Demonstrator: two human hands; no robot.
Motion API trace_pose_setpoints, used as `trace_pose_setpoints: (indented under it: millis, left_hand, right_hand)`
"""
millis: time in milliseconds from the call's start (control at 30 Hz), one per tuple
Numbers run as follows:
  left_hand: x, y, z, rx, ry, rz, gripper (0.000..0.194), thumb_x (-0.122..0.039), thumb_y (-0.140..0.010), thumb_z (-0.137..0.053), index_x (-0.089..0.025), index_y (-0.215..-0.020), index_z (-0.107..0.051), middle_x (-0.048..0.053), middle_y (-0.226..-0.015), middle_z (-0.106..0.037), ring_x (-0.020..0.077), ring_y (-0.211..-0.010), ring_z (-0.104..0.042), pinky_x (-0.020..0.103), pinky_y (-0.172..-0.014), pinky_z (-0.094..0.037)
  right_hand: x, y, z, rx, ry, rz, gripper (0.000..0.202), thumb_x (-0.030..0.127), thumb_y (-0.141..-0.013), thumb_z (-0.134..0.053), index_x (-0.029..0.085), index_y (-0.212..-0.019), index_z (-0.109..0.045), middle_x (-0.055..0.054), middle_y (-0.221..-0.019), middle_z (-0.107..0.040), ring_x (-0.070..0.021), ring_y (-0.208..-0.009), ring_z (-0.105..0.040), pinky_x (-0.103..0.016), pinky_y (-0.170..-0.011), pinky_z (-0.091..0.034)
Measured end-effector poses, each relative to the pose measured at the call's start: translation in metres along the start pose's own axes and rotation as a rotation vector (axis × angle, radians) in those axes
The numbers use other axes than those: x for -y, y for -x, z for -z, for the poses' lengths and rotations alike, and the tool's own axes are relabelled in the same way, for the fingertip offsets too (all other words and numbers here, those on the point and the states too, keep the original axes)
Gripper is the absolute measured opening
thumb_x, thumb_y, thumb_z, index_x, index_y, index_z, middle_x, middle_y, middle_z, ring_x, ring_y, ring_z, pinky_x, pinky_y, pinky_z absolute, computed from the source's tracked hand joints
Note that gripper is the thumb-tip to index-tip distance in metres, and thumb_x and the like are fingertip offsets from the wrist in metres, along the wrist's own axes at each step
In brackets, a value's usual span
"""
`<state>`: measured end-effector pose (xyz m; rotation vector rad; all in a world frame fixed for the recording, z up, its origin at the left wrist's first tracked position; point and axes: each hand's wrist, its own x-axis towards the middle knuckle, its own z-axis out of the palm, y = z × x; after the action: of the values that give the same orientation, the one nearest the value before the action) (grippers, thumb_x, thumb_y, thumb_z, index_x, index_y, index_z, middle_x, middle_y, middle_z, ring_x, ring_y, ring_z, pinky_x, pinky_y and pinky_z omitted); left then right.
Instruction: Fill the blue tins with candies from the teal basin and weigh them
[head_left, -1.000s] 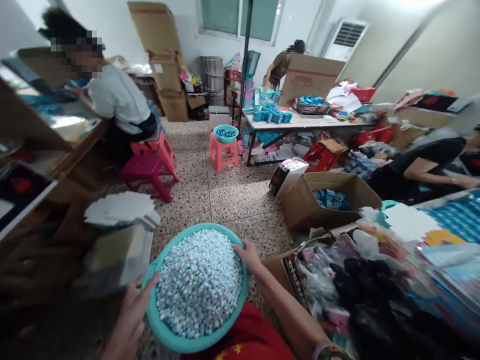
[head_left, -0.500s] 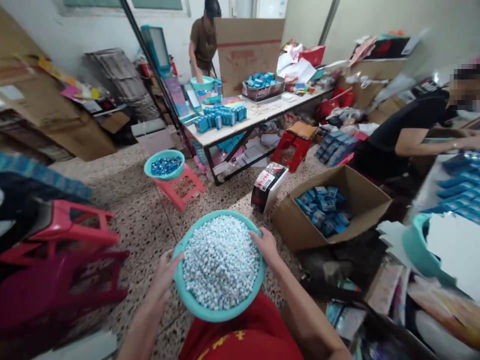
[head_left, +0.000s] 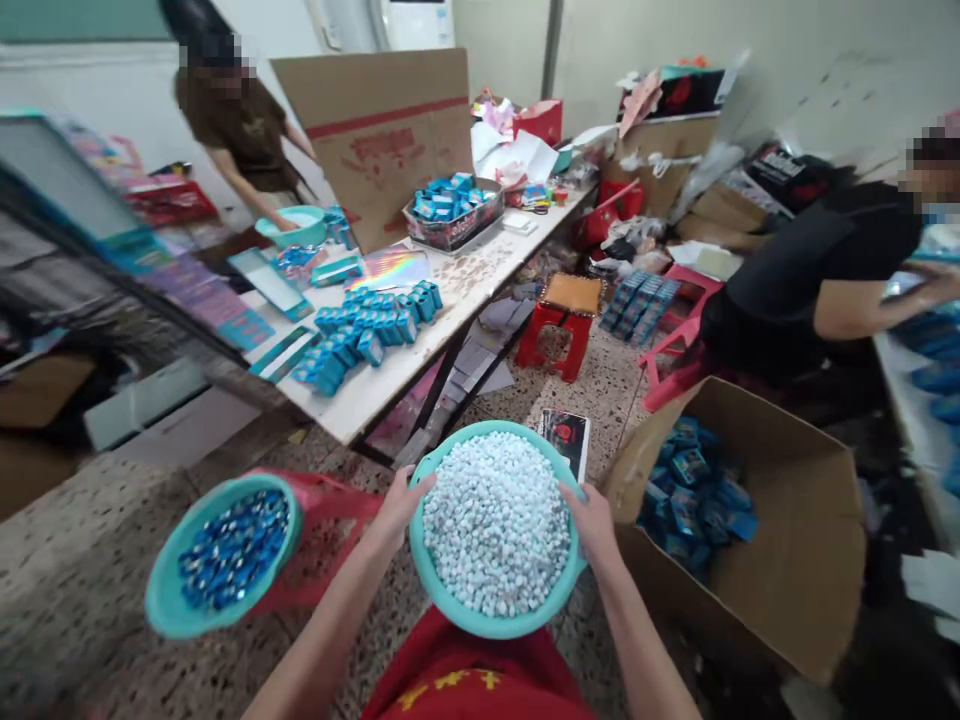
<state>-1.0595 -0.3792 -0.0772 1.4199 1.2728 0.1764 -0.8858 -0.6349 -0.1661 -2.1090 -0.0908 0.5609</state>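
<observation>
A round turquoise basin (head_left: 487, 625) heaped with small white pellets (head_left: 496, 525) is held level in front of my body. My left hand (head_left: 403, 508) grips its left rim, thumb on top and fingers mostly hidden underneath. On the opposite rim, my right hand (head_left: 596, 525) is closed in the same way. To the left, a second turquoise basin (head_left: 161, 590) holds small shiny blue pieces (head_left: 236, 550) and rests on a pink-red plastic stool (head_left: 330, 540). Close to my right hand stands an open cardboard box (head_left: 795, 540) with blue packets (head_left: 694, 490) inside.
A white-topped table (head_left: 375, 400) bears small blue boxes (head_left: 375, 325) and a tray of more boxes (head_left: 457, 220). One person (head_left: 244, 135) works behind it; another person (head_left: 810, 270) sits at the right. A red stool (head_left: 559, 325) and a black-and-white carton (head_left: 566, 440) are ahead.
I have moved forward with the basin of white pellets, both hands still on its rim. The table, the blue-filled basin and the cardboard box now appear nearer.
</observation>
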Motion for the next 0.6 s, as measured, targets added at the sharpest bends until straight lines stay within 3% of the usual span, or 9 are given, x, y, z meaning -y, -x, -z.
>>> trace_pose_setpoints:
  millis: [133, 267, 433, 600]
  left_hand:
    - [-0.079, -0.104, -0.024, 0.059, -0.048, 0.057, 0.061, -0.036, -0.077, -0.073, -0.011, -0.127, -0.05, 0.02, -0.123, -0.063, 0.0281, -0.11, -0.064, 0.036, -0.091, -0.052]
    - [-0.138, -0.202, -0.048, 0.054, -0.081, 0.077, 0.065, -0.037, -0.074, -0.076, -0.01, -0.128, -0.052, 0.021, -0.123, -0.064, 0.0298, -0.106, -0.065, 0.036, -0.084, -0.053]
    - [-0.222, -0.304, -0.064, 0.033, -0.055, 0.081, 0.059, -0.041, -0.073, -0.074, -0.011, -0.121, -0.058, 0.017, -0.106, -0.071, 0.0298, -0.097, -0.068, 0.035, -0.077, -0.053]
    - [-0.307, -0.409, -0.08, 0.01, 0.001, -0.036, 0.055, -0.041, -0.07, -0.076, -0.008, -0.113, -0.062, 0.019, -0.111, -0.069, 0.03, -0.102, -0.066, 0.035, -0.08, -0.053]
  right_hand:
    - [0.04, -0.083, -0.023, -0.069, -0.059, -0.064, 0.051, 0.067, -0.07, -0.051, 0.018, -0.078, -0.063, -0.008, -0.074, -0.07, -0.0247, -0.072, -0.064, -0.032, -0.065, -0.048]
    - [0.089, -0.185, -0.043, -0.081, -0.062, -0.066, 0.051, 0.066, -0.069, -0.053, 0.017, -0.079, -0.064, -0.007, -0.073, -0.07, -0.0241, -0.071, -0.063, -0.031, -0.066, -0.046]
    - [0.17, -0.303, -0.06, -0.092, -0.047, -0.04, 0.051, 0.066, -0.068, -0.054, 0.017, -0.08, -0.063, -0.006, -0.072, -0.068, -0.0228, -0.069, -0.061, -0.031, -0.064, -0.044]
    - [0.249, -0.419, -0.076, -0.092, -0.034, 0.028, 0.047, 0.063, -0.072, -0.054, 0.018, -0.081, -0.062, -0.007, -0.078, -0.069, -0.0219, -0.073, -0.062, -0.029, -0.064, -0.043]
